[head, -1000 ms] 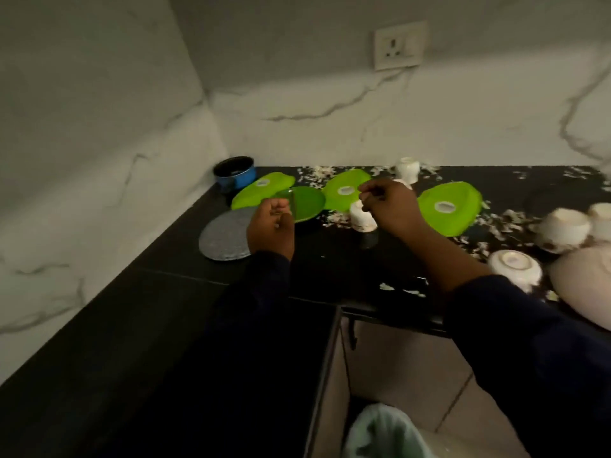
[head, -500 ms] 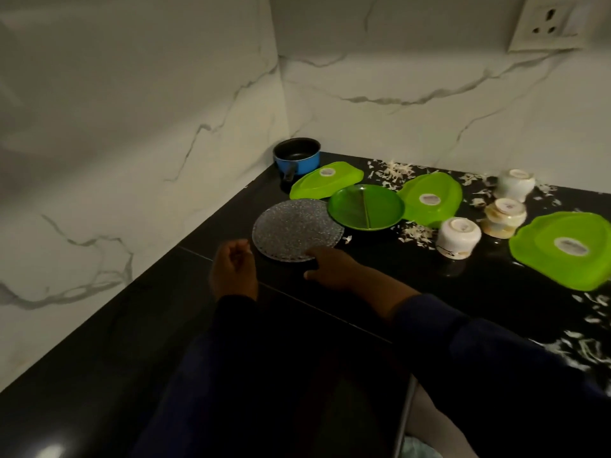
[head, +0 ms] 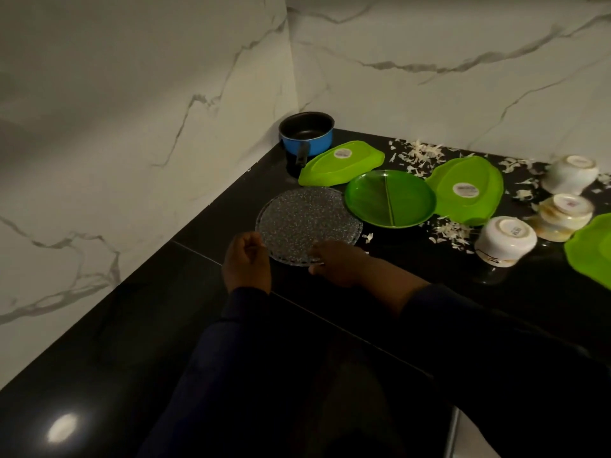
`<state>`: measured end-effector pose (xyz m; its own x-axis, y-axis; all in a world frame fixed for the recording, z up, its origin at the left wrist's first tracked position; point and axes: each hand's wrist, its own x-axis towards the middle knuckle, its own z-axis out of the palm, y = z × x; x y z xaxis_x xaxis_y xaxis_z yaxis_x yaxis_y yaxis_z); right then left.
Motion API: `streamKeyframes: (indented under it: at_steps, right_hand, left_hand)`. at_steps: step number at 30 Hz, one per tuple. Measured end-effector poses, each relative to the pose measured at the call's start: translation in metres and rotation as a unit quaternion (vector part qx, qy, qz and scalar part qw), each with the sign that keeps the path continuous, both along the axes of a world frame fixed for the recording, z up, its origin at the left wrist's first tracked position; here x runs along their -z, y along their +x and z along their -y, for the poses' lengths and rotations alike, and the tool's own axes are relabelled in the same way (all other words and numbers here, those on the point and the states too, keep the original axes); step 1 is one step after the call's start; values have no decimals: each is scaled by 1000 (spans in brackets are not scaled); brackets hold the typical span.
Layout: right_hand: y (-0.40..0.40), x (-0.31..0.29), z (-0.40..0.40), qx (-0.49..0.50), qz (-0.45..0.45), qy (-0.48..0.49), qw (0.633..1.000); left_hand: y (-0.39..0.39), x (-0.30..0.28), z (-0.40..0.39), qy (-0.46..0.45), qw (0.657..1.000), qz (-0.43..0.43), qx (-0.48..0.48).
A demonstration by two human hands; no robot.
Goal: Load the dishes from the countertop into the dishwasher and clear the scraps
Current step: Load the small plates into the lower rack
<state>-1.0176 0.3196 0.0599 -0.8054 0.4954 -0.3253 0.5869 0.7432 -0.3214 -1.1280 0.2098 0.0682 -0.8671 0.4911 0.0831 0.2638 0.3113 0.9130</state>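
A round, speckled glass plate (head: 307, 219) lies flat on the black countertop (head: 132, 325). My right hand (head: 337, 264) grips its near rim with curled fingers. My left hand (head: 246, 262) is a closed fist touching the plate's left rim, and nothing shows inside it. Behind the plate sits a round green divided plate (head: 390, 198), with upturned green oval dishes (head: 344, 161) (head: 469, 190) on either side. Three white cups stand upside down at the right (head: 506, 239) (head: 565, 214) (head: 572, 173). White scraps (head: 416, 153) are scattered among the dishes.
A blue saucepan (head: 307, 133) stands in the corner against the marble walls. Another green dish (head: 591, 249) is cut off by the right edge. More scraps (head: 449, 231) lie beside the nearest cup. The counter's front edge runs along the lower right.
My view swung left from the cups to the corner. My right hand left the cups and took the glass plate's near rim. My left fist moved up against the plate's left rim.
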Motion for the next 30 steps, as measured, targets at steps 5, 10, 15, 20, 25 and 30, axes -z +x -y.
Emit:
streamKeyframes:
  at_steps: [5,10,15,20,25,30]
  right_hand:
    - [20,-2,9,-68,22,-5,997]
    - [46,-17,19,-111,56,-37,992]
    - [65,-32,33,-79,74,-118,987]
    - [70,-13,30,210,-91,-20,973]
    - [68,4,33,401,-198,-126,885]
    - [71,6,31,503,-280,-241,781]
  left_hand:
    - [3,5,-6,-33,999,35,-20]
    - [5,4,-8,-52,997,44,-34]
    - [9,4,-3,-68,995,45,-65]
    - [11,12,6,-197,979,45,-26]
    - [10,22,11,-232,970,69,-30]
    - [15,23,10,-248,964,87,-35]
